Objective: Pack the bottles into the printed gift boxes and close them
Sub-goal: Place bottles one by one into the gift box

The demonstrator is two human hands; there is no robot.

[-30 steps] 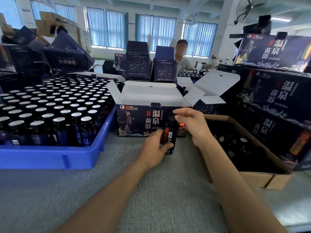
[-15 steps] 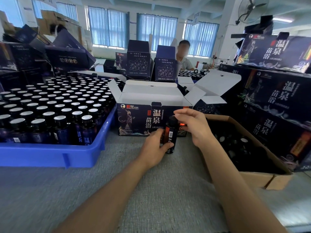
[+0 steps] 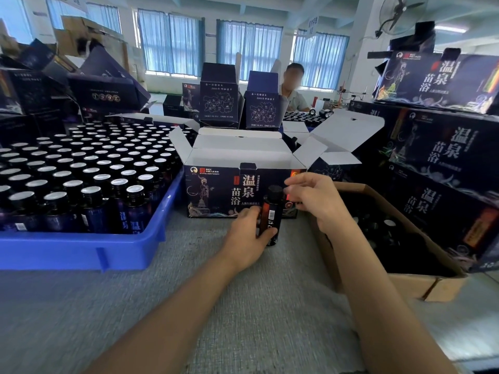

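Left hand (image 3: 247,238): in front of the open gift box (image 3: 216,190), fingers and thumb curled round the lower body of one dark bottle (image 3: 272,211); thumb lies across the label side, the other fingers are hidden behind the glass. Bottle upright, black cap on, directly before the box's printed front face, base at or just above the table (image 3: 243,319); contact cannot be told. Right hand (image 3: 316,197): right of the bottle, fingers bent, index tip and thumb pinching the cap from its right side; the remaining fingers loosely curled, holding nothing. Box flaps all stand open; its inside is not visible from this angle. Left of the box, a blue tray (image 3: 81,252) of capped bottles (image 3: 89,171), cut off by the frame's left edge. Right of the box, a brown carton (image 3: 405,282); contents too dark to make out beyond a few round tops. Further right, stacked printed boxes (image 3: 442,157), cut off at the frame's right edge. Behind the box, a seated person (image 3: 293,90), mostly hidden by upright boxes.
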